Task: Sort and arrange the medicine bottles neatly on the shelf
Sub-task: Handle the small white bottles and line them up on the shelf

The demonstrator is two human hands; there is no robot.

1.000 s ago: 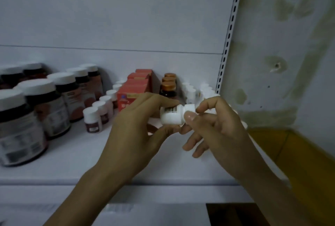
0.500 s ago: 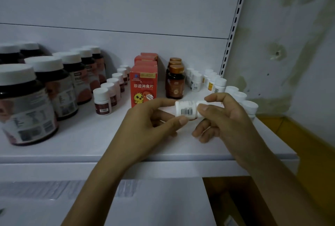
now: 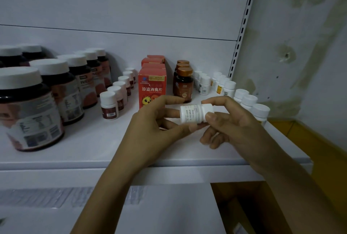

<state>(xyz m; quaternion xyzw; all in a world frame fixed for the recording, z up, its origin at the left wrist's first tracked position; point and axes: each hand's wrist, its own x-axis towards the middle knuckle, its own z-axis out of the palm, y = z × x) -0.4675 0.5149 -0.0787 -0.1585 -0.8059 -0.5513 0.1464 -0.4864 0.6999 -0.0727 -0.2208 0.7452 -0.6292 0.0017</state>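
Hands meet over the front part of the shelf point(image 3: 93, 151). The left hand point(image 3: 150, 126) pinches the base end of the small white bottle point(image 3: 193, 114), index finger above and thumb below. The right hand point(image 3: 234, 126) pinches the cap end between thumb and index finger, with the other fingers loosely curled beneath. The bottle is held clear of the shelf surface, on its side, long axis left to right, cap toward the right hand, printed label facing up.

Judgement: label check in progress, placement not yet done. The white-capped bottles point(image 3: 248, 100) stand in a row just behind and to the right, nearer the right hand, so that hand looks better placed. The bottle needs turning upright first.

Farther back stand a red box point(image 3: 152, 87) and an amber bottle point(image 3: 183, 85). Left of them are small brown-label bottles point(image 3: 109, 105) and large dark jars point(image 3: 28, 109).
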